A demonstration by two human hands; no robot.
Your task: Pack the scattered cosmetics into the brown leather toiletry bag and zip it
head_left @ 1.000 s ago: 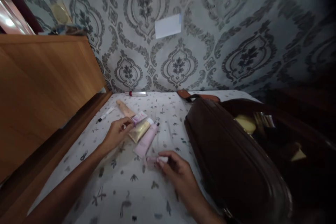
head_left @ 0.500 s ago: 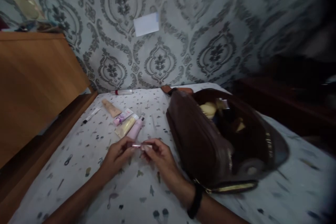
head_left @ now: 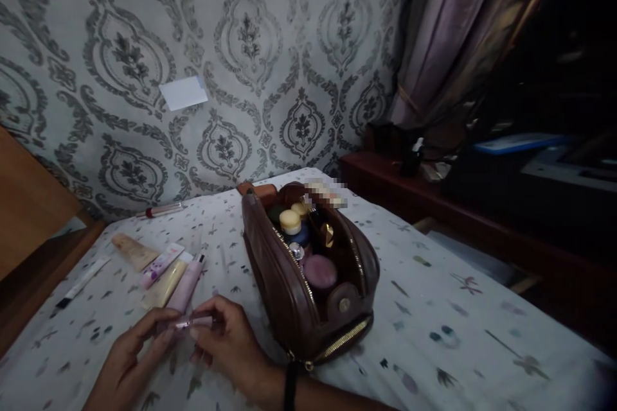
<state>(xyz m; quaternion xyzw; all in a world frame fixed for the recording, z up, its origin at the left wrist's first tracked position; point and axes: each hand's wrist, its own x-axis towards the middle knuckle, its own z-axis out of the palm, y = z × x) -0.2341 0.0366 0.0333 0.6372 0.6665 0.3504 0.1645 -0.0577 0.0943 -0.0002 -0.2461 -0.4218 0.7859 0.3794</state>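
The left hand [head_left: 139, 350] and the right hand [head_left: 229, 340] both pinch a small pink tube [head_left: 193, 322] between thumb and fingers at the near left, just beyond which lies a row of tubes [head_left: 166, 276]. Bare patterned sheet [head_left: 463, 347] separates the right hand from the open brown bag [head_left: 308, 282] only narrowly, but spreads wide from the bag's right side to the sheet's right edge.

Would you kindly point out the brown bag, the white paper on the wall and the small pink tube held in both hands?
Brown bag [head_left: 270, 282]: head view, on its left side wall.
White paper [head_left: 184, 94]: head view, middle of its face.
Small pink tube [head_left: 202, 321]: head view, its right end.
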